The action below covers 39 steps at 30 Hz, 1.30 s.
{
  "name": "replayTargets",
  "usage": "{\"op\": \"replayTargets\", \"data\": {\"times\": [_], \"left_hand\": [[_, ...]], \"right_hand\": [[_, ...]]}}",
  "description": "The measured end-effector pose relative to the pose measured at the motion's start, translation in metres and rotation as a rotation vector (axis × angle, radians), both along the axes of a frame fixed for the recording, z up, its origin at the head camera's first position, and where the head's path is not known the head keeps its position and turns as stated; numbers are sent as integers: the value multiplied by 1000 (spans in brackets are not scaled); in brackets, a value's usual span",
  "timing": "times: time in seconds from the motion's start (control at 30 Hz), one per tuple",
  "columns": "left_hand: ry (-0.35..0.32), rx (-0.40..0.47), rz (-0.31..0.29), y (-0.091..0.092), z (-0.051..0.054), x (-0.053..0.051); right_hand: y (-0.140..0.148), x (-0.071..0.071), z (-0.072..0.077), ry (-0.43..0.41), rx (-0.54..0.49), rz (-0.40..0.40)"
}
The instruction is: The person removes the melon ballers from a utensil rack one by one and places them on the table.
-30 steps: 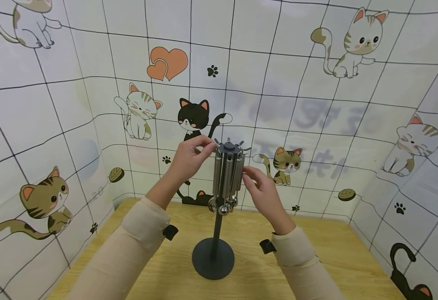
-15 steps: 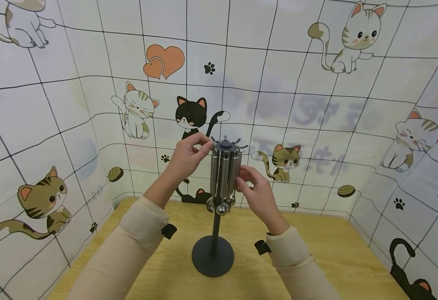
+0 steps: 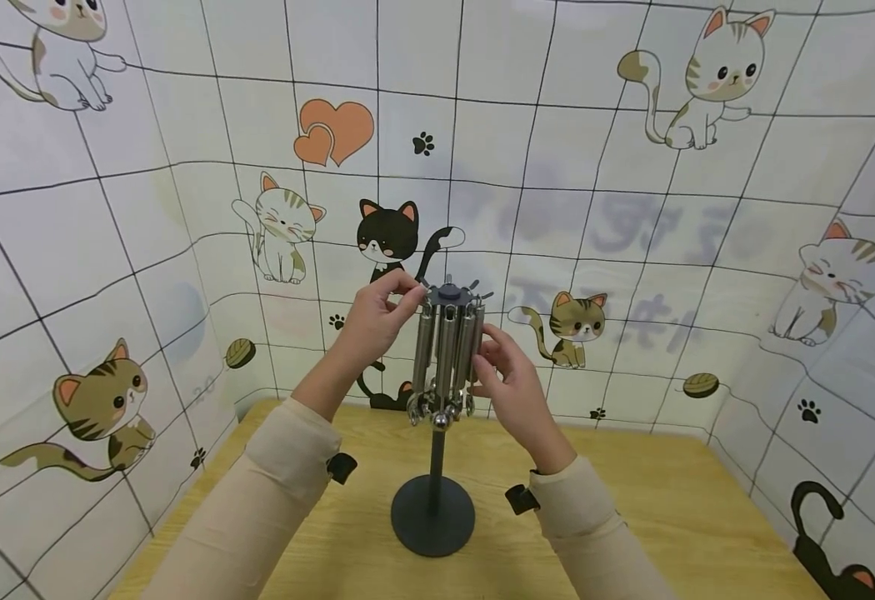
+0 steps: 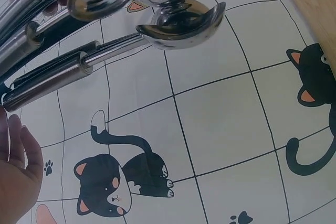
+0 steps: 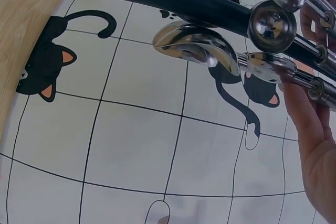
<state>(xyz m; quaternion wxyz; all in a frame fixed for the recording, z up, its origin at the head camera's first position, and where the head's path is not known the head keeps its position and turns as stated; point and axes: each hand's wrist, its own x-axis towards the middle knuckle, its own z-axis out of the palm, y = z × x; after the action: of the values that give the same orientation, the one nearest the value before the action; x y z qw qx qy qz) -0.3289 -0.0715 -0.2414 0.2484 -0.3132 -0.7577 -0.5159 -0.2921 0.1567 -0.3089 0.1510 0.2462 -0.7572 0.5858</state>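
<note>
Several steel spoons and ladles (image 3: 448, 354) hang by their handles from hooks around the top of a dark grey stand (image 3: 433, 517). My left hand (image 3: 373, 321) pinches with thumb and forefinger at the rack's upper left, by a hook and a spoon's handle end. In the left wrist view, that hand's fingertips (image 4: 16, 124) meet the end of a steel spoon's handle (image 4: 58, 80); the thumb is out of sight. My right hand (image 3: 516, 392) rests half-curved against the utensils' right side. In the right wrist view, a fingertip (image 5: 290, 90) touches a hanging spoon (image 5: 270, 66).
The stand's round base sits on a light wooden table (image 3: 347, 550). Behind and on both sides rises a white gridded backdrop (image 3: 557, 233) printed with cats, hearts and paw marks.
The top of the rack and its utensils have shifted slightly left, with the stand less tilted. My right hand has moved a little left along with them; my left hand stays by the hook.
</note>
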Motion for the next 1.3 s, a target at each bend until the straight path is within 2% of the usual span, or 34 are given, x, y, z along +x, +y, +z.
{"op": "replayTargets", "data": {"times": [0.17,0.4,0.77,1.03,1.3], "left_hand": [[-6,-4,-1,1,-3,-2],[33,6,2,1,-1,-3],[20,23,-24,2,-4,-3],[-7,16,-36,6,-5,-5],[30,13,-19,3,-4,-8]], "right_hand": [[4,0,-3,0,-12,-22],[7,-1,3,11,-32,-26],[13,2,7,13,-54,-40],[26,-1,1,-29,-72,-58],[38,-9,-2,-65,-92,-55]]}}
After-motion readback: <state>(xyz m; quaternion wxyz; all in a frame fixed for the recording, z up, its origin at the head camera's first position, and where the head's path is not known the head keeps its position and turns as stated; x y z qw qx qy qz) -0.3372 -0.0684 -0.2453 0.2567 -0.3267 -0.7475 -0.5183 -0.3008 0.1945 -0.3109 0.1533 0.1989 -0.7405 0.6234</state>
